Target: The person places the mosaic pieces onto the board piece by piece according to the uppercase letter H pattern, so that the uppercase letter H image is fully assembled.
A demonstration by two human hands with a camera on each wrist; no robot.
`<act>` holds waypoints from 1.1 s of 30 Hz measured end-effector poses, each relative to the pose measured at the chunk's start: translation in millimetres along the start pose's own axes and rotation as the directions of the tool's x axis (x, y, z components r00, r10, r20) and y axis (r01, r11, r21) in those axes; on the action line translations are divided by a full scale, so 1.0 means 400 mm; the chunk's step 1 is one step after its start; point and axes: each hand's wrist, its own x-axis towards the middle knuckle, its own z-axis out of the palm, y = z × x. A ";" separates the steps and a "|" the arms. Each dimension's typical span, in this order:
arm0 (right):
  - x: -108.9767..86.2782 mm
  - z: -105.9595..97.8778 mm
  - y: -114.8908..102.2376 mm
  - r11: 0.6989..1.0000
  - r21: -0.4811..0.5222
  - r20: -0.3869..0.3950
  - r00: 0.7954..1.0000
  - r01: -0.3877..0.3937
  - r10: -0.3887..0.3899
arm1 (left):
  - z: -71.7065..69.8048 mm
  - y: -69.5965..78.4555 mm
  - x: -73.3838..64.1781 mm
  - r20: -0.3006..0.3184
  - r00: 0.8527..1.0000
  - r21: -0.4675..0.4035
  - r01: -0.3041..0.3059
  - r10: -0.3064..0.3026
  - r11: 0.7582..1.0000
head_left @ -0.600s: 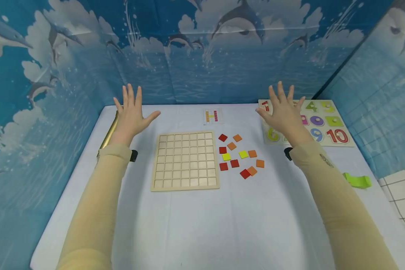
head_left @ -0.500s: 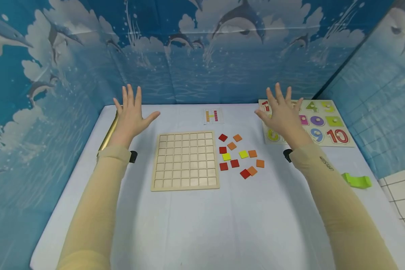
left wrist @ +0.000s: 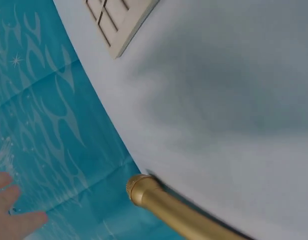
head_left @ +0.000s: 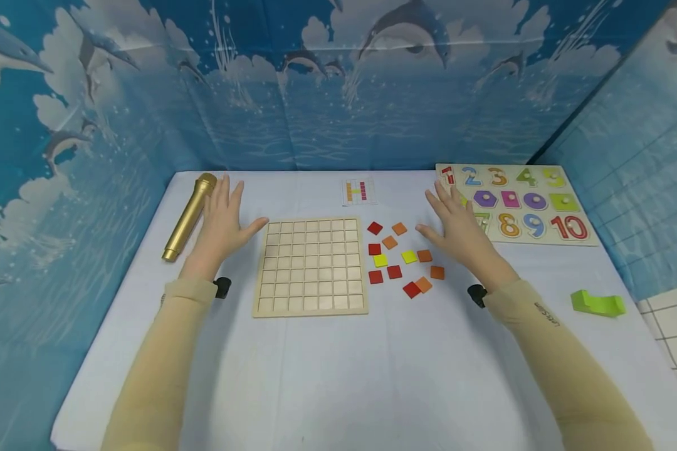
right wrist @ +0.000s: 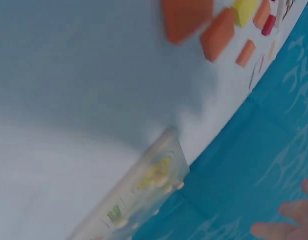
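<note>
Square tiles [head_left: 394, 272] toward the table's [head_left: 327, 376] far edge look light, stiff, best pinched sideways; left hand [head_left: 219, 227] and right hand [head_left: 461, 232] wide.

Wooden grid board [head_left: 311, 273] | flat | red, orange, yellow tiles [head_left: 409, 257] | scattered beside board

Grid board [head_left: 311, 268]: matt wood. Microphone [head_left: 186, 219]: glossy, metal-looking. Tablecloth [head_left: 338, 376]: matt cloth. Green block [head_left: 598, 304]: smooth, plastic-looking.
</note>
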 end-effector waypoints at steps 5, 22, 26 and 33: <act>-0.032 0.029 0.001 0.998 0.054 0.055 0.998 -0.012 0.009 | 0.031 -0.014 -0.038 0.063 0.998 -0.025 -0.006 0.007 1.000; -0.068 0.086 0.024 0.983 0.134 0.157 0.982 -0.125 0.103 | 0.107 -0.007 -0.086 0.317 0.948 0.000 0.024 -0.023 1.000; -0.064 0.090 0.024 0.973 0.158 0.182 0.973 -0.169 0.139 | 0.108 -0.005 -0.086 0.359 0.933 0.006 0.030 -0.031 1.000; -0.048 0.088 0.036 0.951 0.200 0.250 0.951 -0.235 0.182 | 0.105 -0.021 -0.093 0.398 0.917 -0.015 0.036 -0.028 0.999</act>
